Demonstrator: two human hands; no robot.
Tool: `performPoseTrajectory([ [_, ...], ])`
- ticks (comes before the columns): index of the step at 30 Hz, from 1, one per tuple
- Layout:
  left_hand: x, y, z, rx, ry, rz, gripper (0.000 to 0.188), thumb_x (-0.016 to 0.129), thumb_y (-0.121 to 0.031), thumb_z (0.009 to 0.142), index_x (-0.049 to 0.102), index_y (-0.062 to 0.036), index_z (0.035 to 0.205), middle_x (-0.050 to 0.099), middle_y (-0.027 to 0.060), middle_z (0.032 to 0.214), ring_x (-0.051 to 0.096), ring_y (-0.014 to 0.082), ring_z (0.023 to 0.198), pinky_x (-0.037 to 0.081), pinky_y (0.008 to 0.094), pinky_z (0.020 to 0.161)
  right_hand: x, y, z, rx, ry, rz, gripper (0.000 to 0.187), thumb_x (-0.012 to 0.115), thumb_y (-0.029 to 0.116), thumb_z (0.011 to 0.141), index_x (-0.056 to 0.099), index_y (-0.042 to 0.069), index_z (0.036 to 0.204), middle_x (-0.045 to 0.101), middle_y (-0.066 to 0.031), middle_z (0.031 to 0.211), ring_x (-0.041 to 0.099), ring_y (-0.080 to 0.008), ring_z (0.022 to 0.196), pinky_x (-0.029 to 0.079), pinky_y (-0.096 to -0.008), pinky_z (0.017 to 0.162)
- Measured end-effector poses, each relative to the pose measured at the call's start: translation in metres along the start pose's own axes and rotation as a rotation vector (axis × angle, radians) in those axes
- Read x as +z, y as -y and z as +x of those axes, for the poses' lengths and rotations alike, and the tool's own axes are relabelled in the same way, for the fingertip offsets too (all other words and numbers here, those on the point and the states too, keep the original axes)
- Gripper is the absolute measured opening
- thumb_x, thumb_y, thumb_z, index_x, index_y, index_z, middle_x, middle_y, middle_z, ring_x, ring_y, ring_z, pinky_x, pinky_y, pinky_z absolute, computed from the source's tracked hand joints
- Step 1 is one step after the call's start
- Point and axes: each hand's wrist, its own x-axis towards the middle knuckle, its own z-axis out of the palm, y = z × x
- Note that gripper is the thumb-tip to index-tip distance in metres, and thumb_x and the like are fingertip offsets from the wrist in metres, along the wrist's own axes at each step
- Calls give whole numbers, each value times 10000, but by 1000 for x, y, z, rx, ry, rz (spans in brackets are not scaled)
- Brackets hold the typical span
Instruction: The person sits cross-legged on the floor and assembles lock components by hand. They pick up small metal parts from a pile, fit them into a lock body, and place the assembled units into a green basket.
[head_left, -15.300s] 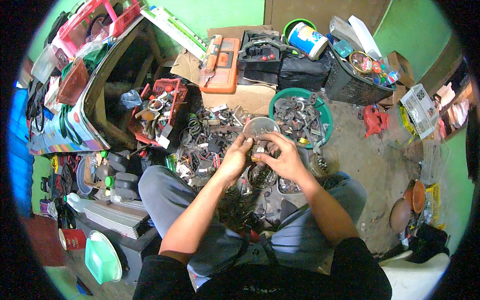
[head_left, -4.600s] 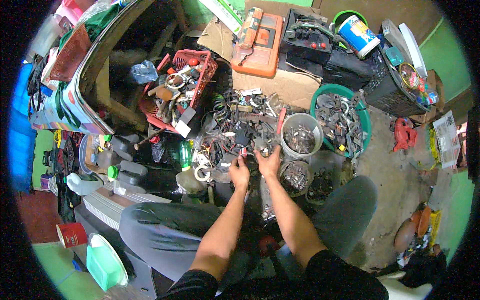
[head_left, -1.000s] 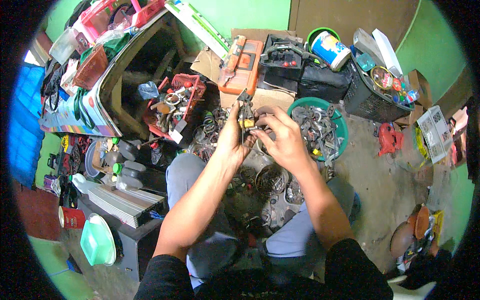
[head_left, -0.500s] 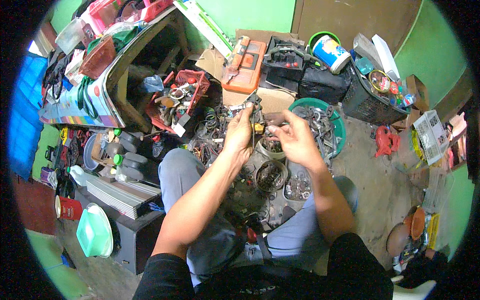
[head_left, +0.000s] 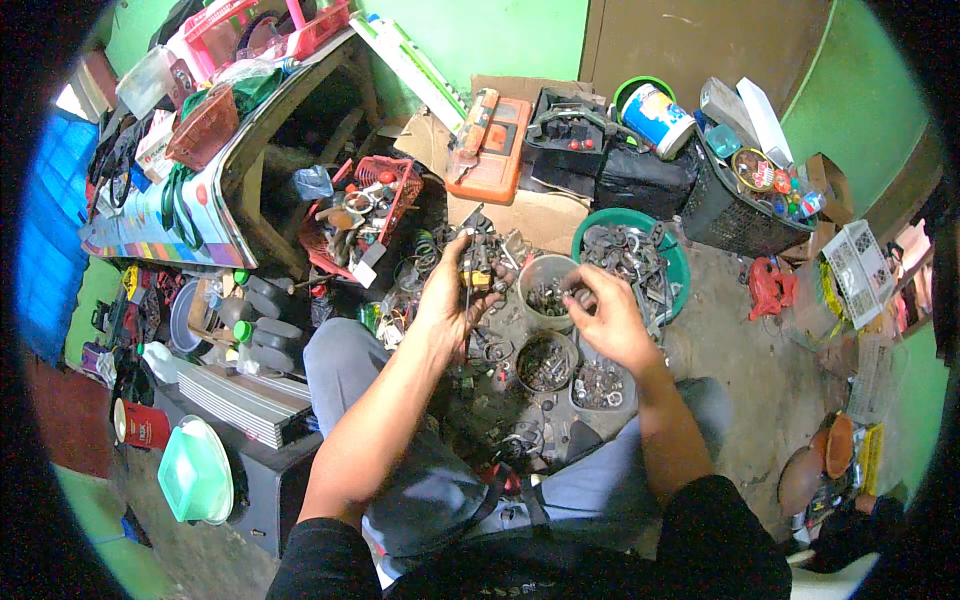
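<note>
My left hand (head_left: 448, 298) is closed on a thin flat part with a yellow block (head_left: 478, 281) on its right side, looking like a circuit board seen nearly edge-on. To the right, my right hand (head_left: 612, 318) hovers at the rim of a whitish round tub (head_left: 548, 268) holding small dark metal parts. Its thumb and fingers are pinched together; what sits between them is too small to make out. Nearer to me stand a second round tub (head_left: 546, 362) and a squarish clear container (head_left: 601, 386), both with small metal bits.
A green basin (head_left: 679, 272) of dark parts stands beyond my right hand. A red basket (head_left: 405, 180) of odds and ends is at the far left. An orange toolbox (head_left: 490, 150) lies on cardboard ahead. Loose parts cover the floor between my legs.
My right hand has come away from the held part, moving down and right to the whitish tub. My left hand has lowered and shifted left, still holding the part.
</note>
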Motion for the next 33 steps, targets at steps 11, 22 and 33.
performPoseTrajectory([
  [11, 7, -13, -7, 40, -151, -274, 342, 606, -389, 890, 571, -64, 992, 598, 94, 754, 631, 243, 688, 565, 402, 678, 5, -37, -21, 196, 228, -164, 277, 669, 53, 763, 564, -14, 1011, 641, -186, 929, 623, -344, 801, 497, -410, 714],
  [22, -8, -24, -20, 99, -283, -251, 294, 570, -361, 918, 567, -96, 1046, 629, 102, 767, 658, 237, 694, 557, 357, 653, 22, -38, 8, 280, 434, -36, 147, 592, 38, 824, 577, -7, 963, 604, -206, 971, 571, -434, 921, 460, -475, 774],
  [33, -29, -33, -83, 316, -544, -404, 279, 604, -320, 881, 580, -88, 1033, 594, 97, 742, 617, 237, 678, 545, 426, 714, 8, 31, 67, 30, 161, 64, 144, 507, -63, 843, 618, -11, 919, 628, -163, 867, 636, -309, 819, 490, -354, 750],
])
